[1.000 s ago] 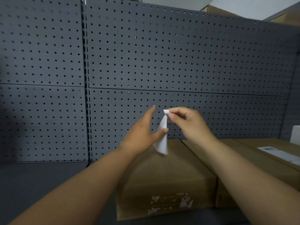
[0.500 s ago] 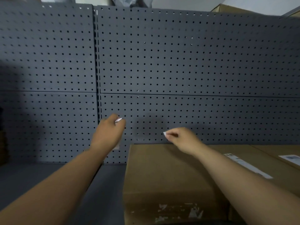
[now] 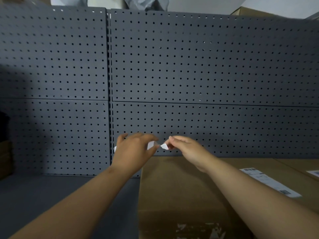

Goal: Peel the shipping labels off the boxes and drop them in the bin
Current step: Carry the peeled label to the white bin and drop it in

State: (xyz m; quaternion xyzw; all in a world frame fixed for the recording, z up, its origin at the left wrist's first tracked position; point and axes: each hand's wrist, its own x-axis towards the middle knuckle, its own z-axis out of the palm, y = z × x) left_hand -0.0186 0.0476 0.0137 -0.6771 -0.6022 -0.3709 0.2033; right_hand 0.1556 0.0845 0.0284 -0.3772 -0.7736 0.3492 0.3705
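Observation:
My left hand (image 3: 134,152) holds a white peeled label (image 3: 151,144) in front of the pegboard; a bit of the label also shows past the hand's left edge. My right hand (image 3: 186,150) pinches a small white label scrap (image 3: 164,146) right beside the left fingertips. Both hands hover above the far edge of the nearest cardboard box (image 3: 172,195), whose top carries torn label residue (image 3: 198,230) near the front. The box to the right (image 3: 293,204) bears a whole shipping label (image 3: 269,181). No bin is in view.
A dark grey pegboard wall (image 3: 189,75) stands behind the boxes. A grey shelf surface (image 3: 51,195) lies to the left of the nearest box. Another label (image 3: 314,173) shows on a third box at the right edge.
The label came apart into a larger piece in my left hand and a scrap in my right. The hands swung apart, then came back together. The view shifted left.

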